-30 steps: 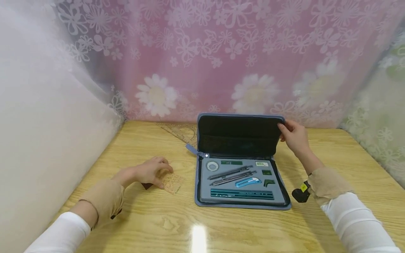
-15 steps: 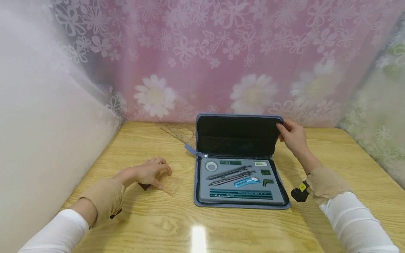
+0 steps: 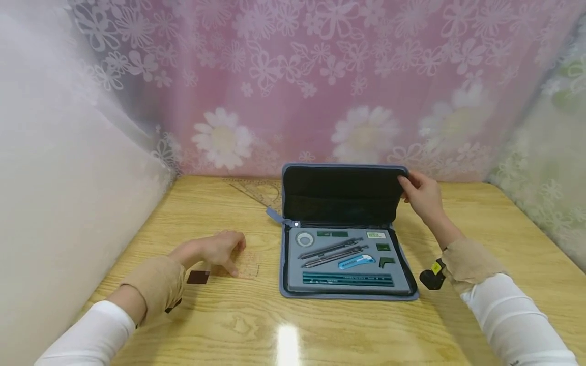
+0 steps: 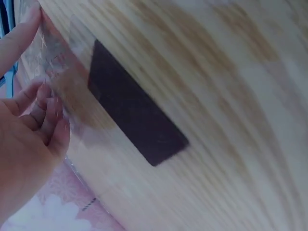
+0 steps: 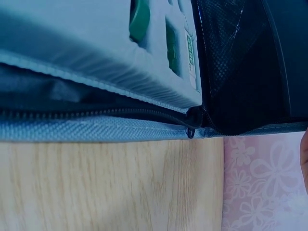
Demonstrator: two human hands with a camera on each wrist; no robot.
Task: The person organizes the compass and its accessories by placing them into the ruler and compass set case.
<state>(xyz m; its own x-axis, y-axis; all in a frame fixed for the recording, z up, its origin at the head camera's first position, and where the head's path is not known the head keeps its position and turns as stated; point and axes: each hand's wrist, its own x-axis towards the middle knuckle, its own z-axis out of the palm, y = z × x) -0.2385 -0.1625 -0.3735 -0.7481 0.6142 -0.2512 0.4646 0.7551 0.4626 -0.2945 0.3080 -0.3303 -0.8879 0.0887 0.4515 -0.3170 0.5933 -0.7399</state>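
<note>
My left hand (image 3: 217,250) holds a clear plastic template ruler (image 3: 249,265) low over the table, between thumb and fingertips. Pinkish markings show on it, and a dark rectangular end (image 4: 134,106) sticks out behind the hand. At the upper right corner of the lid (image 3: 341,195), my right hand (image 3: 425,198) pinches the edge of a blue zip case (image 3: 282,284) and keeps the lid raised. Only a sliver of that hand appears in the right wrist view. Grey foam in the case bears two compasses (image 3: 331,251), a blue cutter (image 3: 356,262) and green pencils (image 3: 348,279).
Behind the case's left side lies a clear set square (image 3: 258,193), partly hidden by the lid. The foam also holds a tape roll (image 3: 304,239), an eraser (image 3: 376,235) and small green pieces. A zip pull tab (image 3: 274,215) juts out left. Curtains stand behind the table.
The left hand has turned the ruler flatter and shifted slightly, so its dark end shows more. The right hand still holds the lid in the same place.
</note>
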